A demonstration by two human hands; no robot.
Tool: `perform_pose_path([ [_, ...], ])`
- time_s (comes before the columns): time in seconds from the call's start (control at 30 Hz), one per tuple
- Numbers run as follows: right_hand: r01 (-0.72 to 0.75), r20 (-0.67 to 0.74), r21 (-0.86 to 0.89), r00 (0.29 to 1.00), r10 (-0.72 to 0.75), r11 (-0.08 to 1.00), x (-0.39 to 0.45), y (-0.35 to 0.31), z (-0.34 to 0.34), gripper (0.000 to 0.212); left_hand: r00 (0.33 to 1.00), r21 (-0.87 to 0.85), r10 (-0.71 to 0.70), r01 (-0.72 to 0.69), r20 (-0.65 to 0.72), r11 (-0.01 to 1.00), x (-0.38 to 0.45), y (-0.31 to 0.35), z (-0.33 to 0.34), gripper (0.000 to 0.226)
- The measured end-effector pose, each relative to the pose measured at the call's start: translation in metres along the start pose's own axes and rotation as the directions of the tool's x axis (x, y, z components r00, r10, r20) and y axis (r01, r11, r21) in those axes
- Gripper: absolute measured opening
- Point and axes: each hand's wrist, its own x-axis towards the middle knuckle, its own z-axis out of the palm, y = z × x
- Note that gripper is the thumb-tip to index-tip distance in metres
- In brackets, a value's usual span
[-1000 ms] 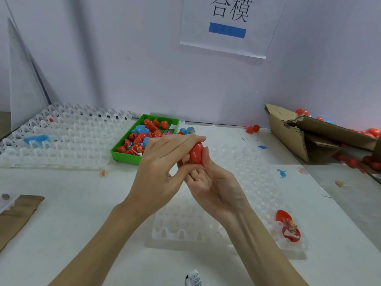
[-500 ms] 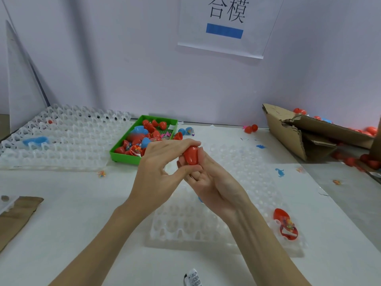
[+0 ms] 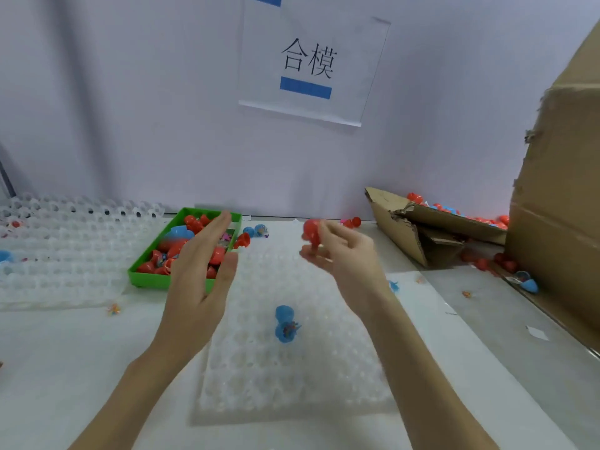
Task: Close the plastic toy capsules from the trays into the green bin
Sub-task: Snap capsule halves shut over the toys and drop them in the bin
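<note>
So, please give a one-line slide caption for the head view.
Right hand holds a red capsule; open left hand hovers near the green bin.

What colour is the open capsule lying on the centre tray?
Blue; the open plastic capsule on the clear tray shows in the head view.

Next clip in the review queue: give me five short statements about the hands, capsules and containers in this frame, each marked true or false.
1. The right hand pinches a red plastic capsule. True.
2. The left hand grips a blue capsule. False: its fingers are straight and it holds nothing.
3. An open blue plastic capsule lies on the clear plastic cell tray between the forearms. True.
4. The green plastic bin holds only blue capsules. False: they are mostly red.
5. The torn brown cardboard box lies left of the bin. False: it lies to the right.
</note>
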Motion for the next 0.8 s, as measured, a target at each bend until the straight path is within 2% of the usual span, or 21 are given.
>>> perform_pose_path([
  [0.03, -0.020, -0.007, 0.264, 1.000, 0.023, 0.964, 0.018, -0.021, -0.014, 0.017, 1.000, 0.002, 0.005, -0.005, -0.020, 1.000, 0.001, 0.000, -0.001, 0.053],
  [0.07, -0.030, -0.022, 0.486, 0.999, 0.046, 0.874, 0.034, -0.045, -0.027, 0.019, 0.999, 0.015, 0.006, -0.005, -0.032, 1.000, 0.002, 0.000, -0.002, 0.051],
  [0.1, -0.053, -0.028, 0.597, 0.996, 0.086, 0.800, 0.048, -0.065, -0.039, 0.026, 0.999, 0.028, -0.003, 0.004, -0.036, 1.000, 0.003, 0.000, -0.002, 0.049],
  [0.13, -0.110, 0.003, 0.591, 0.991, 0.134, 0.799, 0.058, -0.079, -0.049, 0.039, 0.999, 0.033, -0.014, 0.015, -0.034, 0.999, 0.003, 0.000, -0.002, 0.047],
  [0.17, -0.182, 0.034, 0.489, 0.981, 0.190, 0.853, 0.063, -0.085, -0.058, 0.046, 0.999, 0.032, -0.017, 0.018, -0.027, 0.999, 0.004, 0.001, -0.002, 0.045],
  [0.2, -0.250, 0.031, 0.304, 0.967, 0.253, 0.919, 0.064, -0.084, -0.067, 0.046, 1.000, 0.032, -0.012, 0.013, -0.017, 0.999, 0.003, 0.002, -0.002, 0.044],
  [0.23, -0.287, -0.001, 0.042, 0.958, 0.287, 0.957, 0.061, -0.080, -0.074, 0.042, 1.000, 0.038, 0.001, -0.001, -0.012, 0.999, 0.003, 0.002, -0.001, 0.042],
  [0.27, -0.276, -0.029, -0.263, 0.960, 0.278, 0.924, 0.056, -0.074, -0.081, 0.035, 1.000, 0.046, 0.015, -0.015, -0.009, 0.999, 0.003, 0.002, -0.001, 0.041],
  [0.3, -0.231, -0.030, -0.556, 0.966, 0.258, 0.799, 0.050, -0.068, -0.089, 0.028, 1.000, 0.049, 0.024, -0.024, -0.005, 0.999, 0.003, 0.002, 0.000, 0.040],
  [0.33, -0.161, 0.000, -0.779, 0.966, 0.257, 0.606, 0.042, -0.062, -0.096, 0.021, 1.000, 0.049, 0.028, -0.028, -0.003, 0.998, 0.002, 0.001, 0.000, 0.040],
  [0.37, -0.090, 0.047, -0.906, 0.950, 0.310, 0.413, 0.033, -0.059, -0.102, 0.015, 0.999, 0.046, 0.033, -0.033, -0.001, 0.998, 0.001, 0.001, 0.000, 0.039],
  [0.4, -0.035, 0.078, -0.963, 0.912, 0.403, 0.265, 0.022, -0.057, -0.109, 0.011, 0.999, 0.042, 0.047, -0.047, 0.002, 0.998, 0.001, 0.002, 0.001, 0.039],
  [0.43, 0.002, 0.091, -0.984, 0.865, 0.494, 0.178, 0.013, -0.055, -0.113, 0.008, 0.998, 0.043, 0.064, -0.064, 0.004, 0.997, 0.001, 0.003, 0.002, 0.038],
  [0.47, 0.021, 0.097, -0.990, 0.826, 0.555, 0.141, 0.005, -0.053, -0.115, 0.007, 0.997, 0.050, 0.076, -0.076, 0.008, 0.996, 0.001, 0.002, 0.003, 0.037],
  [0.57, 0.027, 0.095, -0.992, 0.794, 0.600, 0.122, -0.006, -0.052, -0.118, 0.005, 0.996, 0.080, 0.083, -0.085, 0.029, 0.993, 0.000, 0.001, 0.004, 0.038],
  [0.7, 0.068, 0.046, -0.998, 0.701, 0.712, -0.002, -0.011, -0.054, -0.118, 0.014, 0.997, 0.099, 0.060, -0.064, 0.046, 0.993, 0.000, 0.001, 0.004, 0.041],
  [0.73, 0.088, 0.044, -0.996, 0.693, 0.720, -0.024, -0.012, -0.052, -0.118, 0.015, 0.997, 0.098, 0.053, -0.058, 0.050, 0.993, 0.000, 0.001, 0.003, 0.041],
  [0.8, 0.144, 0.058, -0.987, 0.722, 0.690, -0.067, -0.012, -0.045, -0.118, 0.012, 0.997, 0.098, 0.043, -0.048, 0.058, 0.994, -0.001, 0.000, 0.003, 0.043],
])
